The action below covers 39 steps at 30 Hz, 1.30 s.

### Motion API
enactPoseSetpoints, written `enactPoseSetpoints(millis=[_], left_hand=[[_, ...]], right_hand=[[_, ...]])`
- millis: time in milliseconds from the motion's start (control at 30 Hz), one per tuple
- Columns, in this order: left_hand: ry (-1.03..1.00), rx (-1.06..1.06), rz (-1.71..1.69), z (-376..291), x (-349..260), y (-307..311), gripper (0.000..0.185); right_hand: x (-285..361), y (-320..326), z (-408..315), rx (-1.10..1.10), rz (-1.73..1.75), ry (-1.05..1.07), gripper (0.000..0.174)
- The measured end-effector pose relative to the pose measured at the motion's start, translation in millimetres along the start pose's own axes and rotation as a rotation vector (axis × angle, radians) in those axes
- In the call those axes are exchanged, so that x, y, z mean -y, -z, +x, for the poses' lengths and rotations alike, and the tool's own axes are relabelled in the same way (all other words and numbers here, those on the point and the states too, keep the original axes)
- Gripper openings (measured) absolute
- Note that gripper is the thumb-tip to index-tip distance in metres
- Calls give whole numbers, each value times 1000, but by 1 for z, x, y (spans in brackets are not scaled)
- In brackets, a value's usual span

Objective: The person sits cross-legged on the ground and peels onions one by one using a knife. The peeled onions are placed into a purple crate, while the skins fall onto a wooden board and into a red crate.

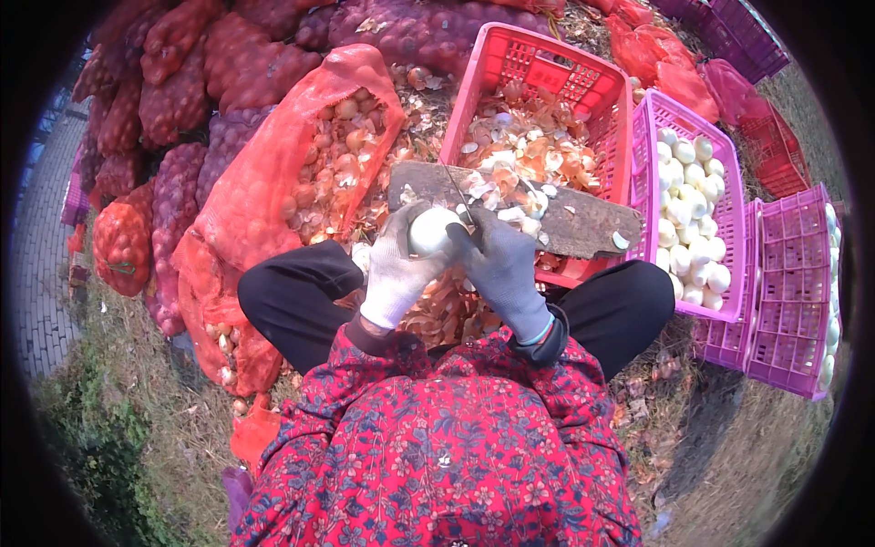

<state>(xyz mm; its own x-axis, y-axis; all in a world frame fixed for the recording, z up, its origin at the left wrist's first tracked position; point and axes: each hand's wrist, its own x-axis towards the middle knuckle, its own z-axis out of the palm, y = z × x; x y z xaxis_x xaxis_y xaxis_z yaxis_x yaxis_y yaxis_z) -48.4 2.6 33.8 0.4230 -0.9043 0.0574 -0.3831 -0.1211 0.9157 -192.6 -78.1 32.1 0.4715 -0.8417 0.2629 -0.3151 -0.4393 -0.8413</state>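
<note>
A peeled white onion (429,231) rests in my left hand (398,277), which wears a pale knit glove with a dark palm. My right hand (506,263), in a grey glove, grips a knife (455,183) whose thin dark blade points up and away from me. Its thumb presses on the onion's right side; the knife handle is hidden in the fist. Just beyond both hands a worn wooden board (588,217) lies across a red plastic crate (625,137). Onion skins and cut ends (506,188) are scattered on the board and heaped inside the crate.
Left of the crate, an open red mesh sack (253,178) spills unpeeled onions (342,157). A purple crate (735,225) of peeled onions (690,205) stands at right, with more purple crates (786,294) beside it. Full mesh sacks (253,65) pile up at far left.
</note>
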Motion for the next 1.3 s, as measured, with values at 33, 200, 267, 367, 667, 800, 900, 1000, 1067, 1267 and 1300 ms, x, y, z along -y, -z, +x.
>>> enactPoseSetpoints(millis=[33,200,267,367,667,800,900,1000,1067,1267,1300], left_hand=[[44,15,-142,-1,-3,-1,69],[255,76,-627,-3,-31,3,76],[223,101,-784,-2,-26,5,79],[233,165,-925,-1,-16,12,79],[380,353,-1078,28,-20,-8,56],[245,548,-737,73,-85,-79,64],[176,621,-836,104,-149,-135,65],[-57,545,-761,124,-173,-157,60],[6,597,-767,124,-169,-144,52],[145,159,-614,137,-27,-36,33],[111,43,-606,142,8,-10,31]], right_hand=[[0,1,2,-31,-7,-16,25],[-45,-3,24,-93,-291,-121,20],[-63,2,27,-29,-391,-315,27],[-72,7,24,-30,-391,-384,28],[-46,18,25,65,401,-744,31],[-79,4,8,-13,479,-586,17],[-94,-9,12,46,395,-588,23],[-122,-29,5,-82,260,-376,35],[-134,-44,-3,-132,189,-289,34],[-70,3,16,-27,329,-670,19],[-73,-3,12,-26,183,-544,18]])
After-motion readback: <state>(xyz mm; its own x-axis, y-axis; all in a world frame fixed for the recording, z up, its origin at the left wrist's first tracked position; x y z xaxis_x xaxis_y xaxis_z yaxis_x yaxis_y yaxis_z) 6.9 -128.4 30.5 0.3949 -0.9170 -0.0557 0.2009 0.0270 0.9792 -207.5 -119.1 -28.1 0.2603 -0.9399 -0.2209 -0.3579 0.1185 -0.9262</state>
